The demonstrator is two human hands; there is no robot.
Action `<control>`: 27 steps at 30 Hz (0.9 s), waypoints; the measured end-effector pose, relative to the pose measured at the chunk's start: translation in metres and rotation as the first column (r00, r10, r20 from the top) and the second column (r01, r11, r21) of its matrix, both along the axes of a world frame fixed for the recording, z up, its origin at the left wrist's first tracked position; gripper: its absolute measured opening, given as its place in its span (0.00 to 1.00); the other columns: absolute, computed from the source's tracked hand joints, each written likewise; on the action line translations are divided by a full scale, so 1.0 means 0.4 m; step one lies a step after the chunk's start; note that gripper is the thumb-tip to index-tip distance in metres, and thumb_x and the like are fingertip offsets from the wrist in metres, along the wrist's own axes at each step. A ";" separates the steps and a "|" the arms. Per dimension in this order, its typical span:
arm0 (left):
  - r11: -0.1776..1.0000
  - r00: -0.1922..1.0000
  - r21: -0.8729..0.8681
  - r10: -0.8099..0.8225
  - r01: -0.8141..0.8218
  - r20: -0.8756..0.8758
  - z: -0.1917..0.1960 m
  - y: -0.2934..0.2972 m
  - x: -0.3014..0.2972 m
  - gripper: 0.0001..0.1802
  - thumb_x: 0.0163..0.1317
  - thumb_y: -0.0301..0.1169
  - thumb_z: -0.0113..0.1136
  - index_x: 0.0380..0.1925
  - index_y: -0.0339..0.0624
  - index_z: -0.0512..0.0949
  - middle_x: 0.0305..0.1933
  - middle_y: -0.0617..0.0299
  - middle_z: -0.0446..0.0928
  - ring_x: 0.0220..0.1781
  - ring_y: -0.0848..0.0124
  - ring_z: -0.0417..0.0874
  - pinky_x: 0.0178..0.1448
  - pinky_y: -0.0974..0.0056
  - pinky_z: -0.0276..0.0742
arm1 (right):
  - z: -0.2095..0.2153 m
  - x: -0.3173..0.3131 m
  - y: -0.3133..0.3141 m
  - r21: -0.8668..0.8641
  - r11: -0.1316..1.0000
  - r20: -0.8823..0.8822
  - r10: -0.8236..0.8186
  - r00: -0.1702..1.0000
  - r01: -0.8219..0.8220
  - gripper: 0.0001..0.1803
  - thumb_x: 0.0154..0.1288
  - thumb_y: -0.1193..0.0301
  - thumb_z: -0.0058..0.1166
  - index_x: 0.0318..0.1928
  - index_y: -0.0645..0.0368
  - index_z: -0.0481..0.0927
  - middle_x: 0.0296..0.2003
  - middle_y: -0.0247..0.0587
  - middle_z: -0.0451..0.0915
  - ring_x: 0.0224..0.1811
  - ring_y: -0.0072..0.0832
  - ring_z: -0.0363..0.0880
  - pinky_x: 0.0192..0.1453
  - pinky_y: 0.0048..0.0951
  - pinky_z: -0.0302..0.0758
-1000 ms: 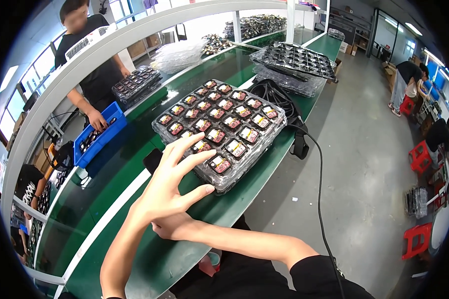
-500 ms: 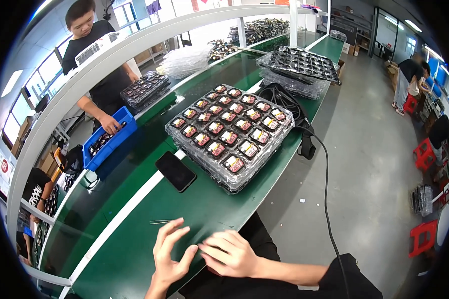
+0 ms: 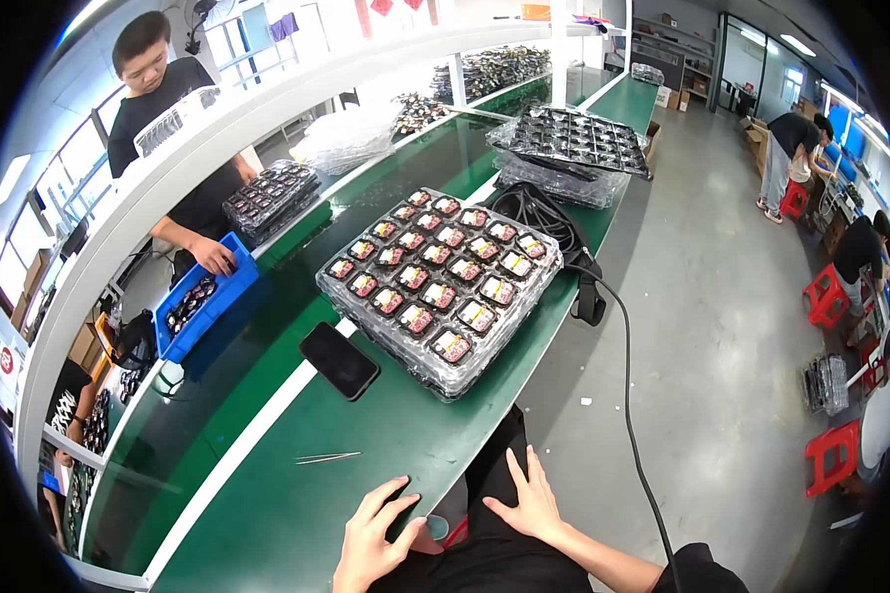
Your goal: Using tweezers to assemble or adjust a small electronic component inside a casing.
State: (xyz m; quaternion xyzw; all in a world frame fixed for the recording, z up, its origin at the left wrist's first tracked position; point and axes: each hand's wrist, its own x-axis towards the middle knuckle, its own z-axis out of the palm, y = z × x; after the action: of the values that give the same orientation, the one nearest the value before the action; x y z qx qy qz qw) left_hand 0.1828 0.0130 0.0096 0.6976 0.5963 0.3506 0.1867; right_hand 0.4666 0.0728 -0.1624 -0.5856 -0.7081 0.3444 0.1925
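My left hand [image 3: 374, 542] is at the near edge of the green workbench [image 3: 257, 504], its fingers apart and holding nothing. To its right, over my dark-clothed lap, my right hand [image 3: 532, 502] is spread open and also bare. A thin pair of metal tweezers [image 3: 329, 458] lies on the bench just beyond my left hand. Farther off lies a black phone [image 3: 340, 361]. Right of the phone sits a stack of clear plastic trays [image 3: 465, 368], its top tray filled with rows of small black items bearing red, white and yellow labels.
Behind the trays lies a coiled black cable [image 3: 539, 212], running down past my right side. More trays [image 3: 569, 138] are stacked beyond. Across the bench, a person reaches into a blue bin [image 3: 208, 304]. Red stools [image 3: 831, 457] stand at the far right.
My hands, close together over the bench edge before, have moved apart. Both are lower, the right one shifted rightward over my lap. The tweezers are now fully uncovered. The view has shifted slightly.
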 end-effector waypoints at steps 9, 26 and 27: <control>0.999 0.996 -0.017 0.046 -0.045 0.080 0.000 -0.009 -0.009 0.18 0.65 0.31 0.82 0.54 0.41 0.93 0.71 0.52 0.87 0.69 0.51 0.90 0.71 0.52 0.87 | -0.026 0.016 0.126 -0.036 0.993 0.035 -0.112 0.993 0.113 0.74 0.59 0.43 0.83 0.95 0.34 0.43 0.92 0.66 0.43 0.93 0.66 0.51 0.87 0.67 0.67; 0.995 0.975 -0.083 0.075 -0.058 0.210 0.007 -0.005 -0.009 0.14 0.68 0.29 0.80 0.52 0.39 0.92 0.71 0.49 0.88 0.71 0.47 0.89 0.75 0.49 0.83 | -0.029 0.129 0.034 -0.025 0.880 0.039 -0.474 0.880 0.475 0.76 0.54 0.49 0.87 0.94 0.41 0.47 0.89 0.66 0.53 0.89 0.63 0.62 0.86 0.60 0.70; 0.994 0.974 -0.094 0.076 -0.057 0.213 0.011 -0.003 -0.011 0.14 0.68 0.28 0.80 0.52 0.39 0.92 0.70 0.49 0.88 0.70 0.47 0.89 0.74 0.49 0.83 | -0.029 0.134 0.026 -0.004 0.869 0.016 -0.495 0.869 0.495 0.75 0.54 0.50 0.87 0.94 0.42 0.48 0.89 0.66 0.55 0.88 0.63 0.63 0.86 0.61 0.70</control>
State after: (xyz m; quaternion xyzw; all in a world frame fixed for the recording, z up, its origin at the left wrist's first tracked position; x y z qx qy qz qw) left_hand 0.1784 0.0118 0.0140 0.6261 0.6104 0.4039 0.2688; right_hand 0.5201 0.0831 -0.1741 -0.7505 -0.5346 0.2824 0.2667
